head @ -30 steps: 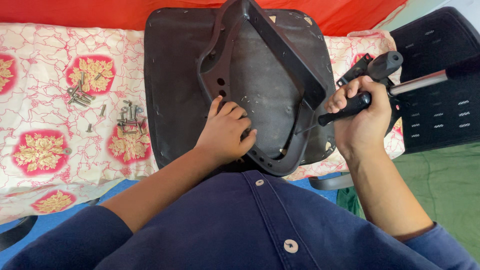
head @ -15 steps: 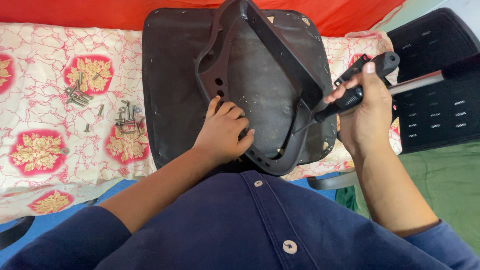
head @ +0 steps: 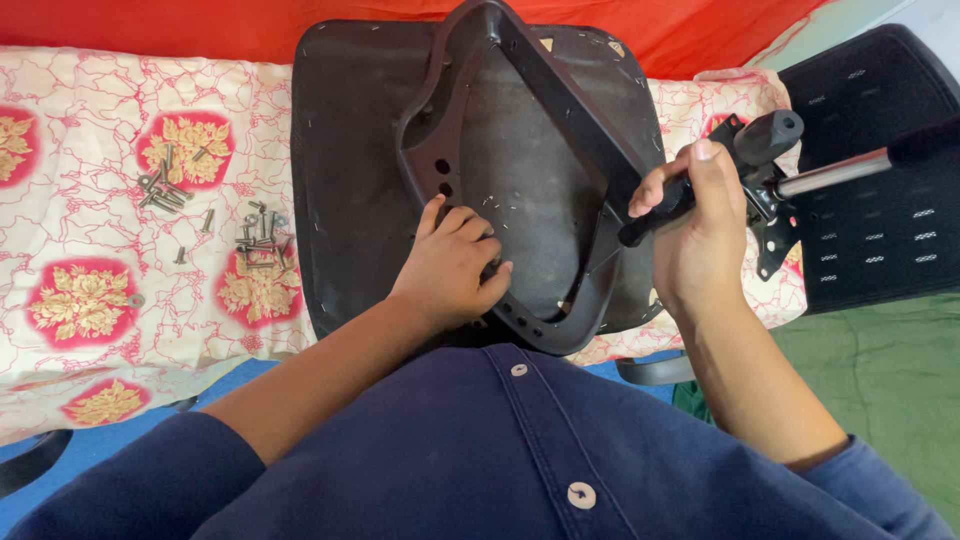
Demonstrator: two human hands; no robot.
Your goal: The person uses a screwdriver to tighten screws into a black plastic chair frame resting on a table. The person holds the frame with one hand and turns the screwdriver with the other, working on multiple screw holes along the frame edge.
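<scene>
A black seat pan (head: 345, 180) lies upside down on a patterned cloth (head: 90, 240), its underside matte and speckled with pale flecks. A black moulded frame (head: 560, 130), roughly triangular with rounded corners and a row of round holes along its left limb, rests on the pan and rises toward the camera at its far end.

The left hand (head: 450, 270) rests on the near-left limb of the frame, fingers curled over its inner edge, touching it rather than enclosing it. The right hand (head: 700, 235) is closed around a black lever (head: 650, 215) at the frame's right edge, thumb laid along the top; the lever's rounded knob end (head: 770, 135) projects past the knuckles. A flat black bracket (head: 770, 240) and a bright metal rod (head: 830, 172) sit just beyond the right hand.

Loose metal screws (head: 255, 240) lie in two clusters on the cloth, well to the left of the pan. The cloth is cream with red veining and red-gold floral medallions. A perforated black backrest (head: 880, 230) lies at the right, over a green surface (head: 890, 390).
</scene>
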